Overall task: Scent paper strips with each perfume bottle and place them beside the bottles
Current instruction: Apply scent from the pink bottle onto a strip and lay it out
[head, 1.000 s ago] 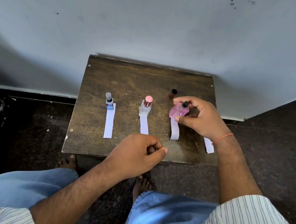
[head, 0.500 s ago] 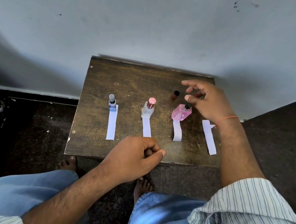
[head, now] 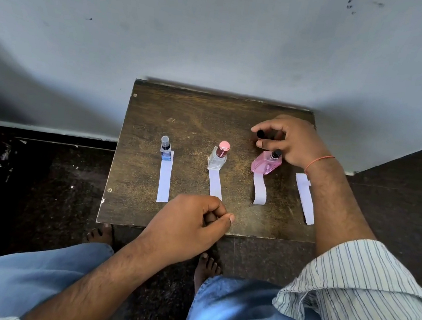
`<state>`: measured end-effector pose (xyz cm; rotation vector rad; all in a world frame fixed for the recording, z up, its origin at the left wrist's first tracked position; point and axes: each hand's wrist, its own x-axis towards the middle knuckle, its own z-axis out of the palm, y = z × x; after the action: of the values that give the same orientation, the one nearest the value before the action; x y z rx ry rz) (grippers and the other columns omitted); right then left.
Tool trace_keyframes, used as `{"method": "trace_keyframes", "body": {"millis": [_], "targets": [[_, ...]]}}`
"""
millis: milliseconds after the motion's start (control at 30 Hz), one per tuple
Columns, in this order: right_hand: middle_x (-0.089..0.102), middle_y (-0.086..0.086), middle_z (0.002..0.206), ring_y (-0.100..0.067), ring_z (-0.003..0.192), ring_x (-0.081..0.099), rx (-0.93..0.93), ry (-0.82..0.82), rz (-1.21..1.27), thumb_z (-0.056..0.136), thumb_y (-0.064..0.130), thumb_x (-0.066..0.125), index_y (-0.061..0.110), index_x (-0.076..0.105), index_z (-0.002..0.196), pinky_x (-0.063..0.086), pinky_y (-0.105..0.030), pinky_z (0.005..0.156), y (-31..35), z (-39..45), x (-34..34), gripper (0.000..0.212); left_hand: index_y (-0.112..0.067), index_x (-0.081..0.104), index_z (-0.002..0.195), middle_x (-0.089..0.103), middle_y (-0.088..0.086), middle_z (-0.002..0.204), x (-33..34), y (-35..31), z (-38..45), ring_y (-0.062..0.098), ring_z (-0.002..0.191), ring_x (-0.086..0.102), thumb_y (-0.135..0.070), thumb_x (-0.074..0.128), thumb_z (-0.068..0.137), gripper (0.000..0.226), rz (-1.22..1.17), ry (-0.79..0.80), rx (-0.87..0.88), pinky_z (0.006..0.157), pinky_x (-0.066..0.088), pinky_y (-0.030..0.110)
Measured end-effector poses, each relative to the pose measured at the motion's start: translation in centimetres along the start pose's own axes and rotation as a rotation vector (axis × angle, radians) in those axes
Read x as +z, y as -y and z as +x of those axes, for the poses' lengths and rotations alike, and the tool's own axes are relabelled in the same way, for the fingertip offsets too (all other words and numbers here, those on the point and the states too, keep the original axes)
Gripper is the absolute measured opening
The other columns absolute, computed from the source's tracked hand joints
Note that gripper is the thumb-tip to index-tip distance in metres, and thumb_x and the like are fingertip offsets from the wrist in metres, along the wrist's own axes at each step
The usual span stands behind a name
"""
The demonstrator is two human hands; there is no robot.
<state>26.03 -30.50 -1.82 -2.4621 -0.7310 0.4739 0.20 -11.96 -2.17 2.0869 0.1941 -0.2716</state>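
Right hand (head: 295,141): thumb and forefinger pinch the dark cap (head: 261,133), having left the pink bottle (head: 266,163), which now stands free behind its curled paper strip (head: 259,189). Left hand (head: 190,224), fingers loosely curled and holding nothing, stays at the near edge of the brown wooden table (head: 196,120), which stands against a pale wall (head: 221,32).

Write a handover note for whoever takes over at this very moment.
Right hand: pinching the small dark cap behind the pink bottle.
Left hand: loosely curled at the table's near edge, holding nothing.
Done: blue bottle, clear bottle and pink bottle each have a strip in front.
Left: recap the pink bottle. A fourth strip lies at the right with no bottle visible beside it.
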Motion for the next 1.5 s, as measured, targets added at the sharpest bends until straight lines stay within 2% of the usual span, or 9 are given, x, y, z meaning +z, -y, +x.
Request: {"method": "trace_keyframes", "body": {"millis": [167,267,367,467,667,867,1033,1200,1500], "targets": [[0.078,0.015,0.113,0.005,0.102,0.071,0.091,-0.239,0.213,0.092,0.022,0.083,0.033,0.078,0.112,0.050,-0.011,0.095,0.1,-1.7,-1.1,0.024,-0.030,0.075,0.082,0.071,-0.012,0.068,0.0,0.0,0.1,0.001,0.052,0.055,-0.049,0.070,0.099,0.025,-0.012,0.007,0.003,0.052,0.043,0.015],[0.081,0.008,0.113,0.000,0.103,0.073,0.109,-0.347,0.338,0.097,0.019,0.077,0.031,0.078,0.119,0.056,-0.032,0.109,0.7,-3.6,-1.4,0.025,-0.029,0.075,0.082,0.070,-0.013,0.066,-0.1,-0.3,0.2,0.000,0.051,0.054,-0.046,0.071,0.099,0.025,-0.034,0.018,0.015,0.052,0.040,0.013],[0.078,0.011,0.113,-0.005,0.099,0.071,0.142,-0.368,0.371,0.101,0.027,0.073,0.036,0.072,0.135,0.060,-0.045,0.104,1.8,-6.1,-1.7,0.035,-0.027,0.076,0.081,0.068,-0.016,0.063,-0.1,-0.7,0.1,-0.001,0.051,0.056,-0.045,0.071,0.100,0.026,-0.033,0.083,0.068,0.053,0.039,0.012],[0.075,0.019,0.109,-0.012,0.102,0.073,0.157,-0.366,0.381,0.099,0.027,0.076,0.035,0.067,0.130,0.063,-0.047,0.097,3.8,-9.0,-2.1,0.034,-0.030,0.073,0.080,0.067,-0.020,0.065,0.0,-1.5,-0.3,-0.001,0.056,0.060,-0.047,0.071,0.100,0.026,0.026,0.178,0.156,0.055,0.039,0.011],[0.077,0.016,0.101,-0.006,0.086,0.070,0.163,-0.473,0.356,0.094,0.021,0.081,0.027,0.076,0.108,0.062,-0.033,0.086,5.5,-13.1,-0.6,0.016,-0.029,0.074,0.086,0.072,-0.014,0.075,0.2,-1.3,-0.9,0.010,0.068,0.068,-0.053,0.065,0.101,0.030,0.095,0.231,0.251,0.062,0.055,0.032],[0.075,0.007,0.112,0.002,0.093,0.070,0.086,-0.427,0.226,0.090,0.015,0.085,0.024,0.078,0.114,0.053,-0.008,0.080,5.1,-11.2,-0.7,0.026,-0.028,0.077,0.089,0.073,-0.016,0.079,-0.1,-0.7,-0.8,0.006,0.071,0.069,-0.050,0.065,0.102,0.028,0.083,0.185,0.269,0.063,0.055,0.029],[0.073,0.008,0.108,0.003,0.089,0.068,0.038,-0.401,0.134,0.088,0.014,0.086,0.021,0.082,0.110,0.050,-0.008,0.078,5.1,-10.0,-0.6,0.024,-0.026,0.077,0.089,0.070,-0.016,0.071,-0.2,-0.8,-0.6,0.002,0.059,0.062,-0.045,0.068,0.102,0.025,0.072,0.174,0.254,0.056,0.041,0.014],[0.070,0.004,0.105,0.006,0.087,0.065,0.013,-0.399,0.073,0.089,0.014,0.085,0.019,0.082,0.111,0.043,-0.001,0.077,5.0,-9.3,-0.5,0.022,-0.027,0.077,0.089,0.071,-0.015,0.073,-0.2,-0.8,-0.6,0.006,0.061,0.064,-0.047,0.067,0.102,0.026,0.081,0.160,0.248,0.055,0.044,0.017],[0.072,0.007,0.103,0.004,0.080,0.064,0.040,-0.377,0.055,0.089,0.017,0.085,0.019,0.082,0.104,0.043,-0.003,0.073,4.1,-9.3,-1.0,0.015,-0.027,0.077,0.090,0.073,-0.015,0.076,0.0,-0.3,-0.6,0.008,0.066,0.068,-0.049,0.065,0.103,0.027,0.084,0.152,0.255,0.057,0.050,0.024]]}}
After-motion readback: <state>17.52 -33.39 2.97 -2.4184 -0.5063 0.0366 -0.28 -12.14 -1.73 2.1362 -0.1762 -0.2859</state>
